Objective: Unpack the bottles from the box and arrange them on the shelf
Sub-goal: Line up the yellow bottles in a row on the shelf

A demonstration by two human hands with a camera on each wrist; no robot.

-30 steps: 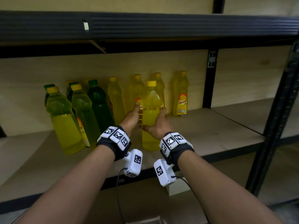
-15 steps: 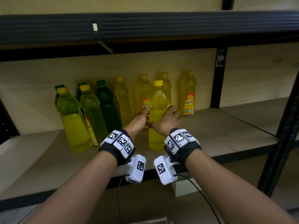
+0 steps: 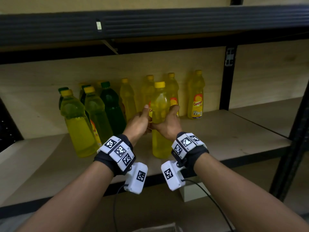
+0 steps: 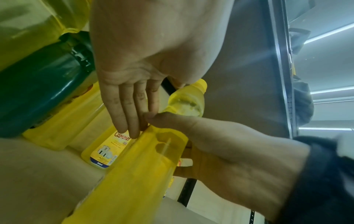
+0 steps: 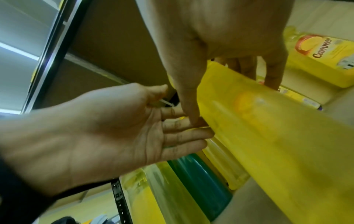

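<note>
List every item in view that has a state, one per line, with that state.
front yellow bottle: upright on shelf, capped, held between both hands
left hand: fingers straight against the bottle
right hand: wrapped round the bottle
labelled yellow bottle: upright, capped, label forward
dark green bottle: upright, capped
shelf: partly stocked

The front bottle (image 3: 159,124) is clear yellow with a yellow cap. A dark green bottle (image 3: 111,111) stands behind it. The labelled bottle (image 3: 196,97) carries a yellow, red and white label. The shelf (image 3: 234,136) is pale wood with a black frame. The wristbands (image 3: 117,151) show black-and-white square codes.
</note>
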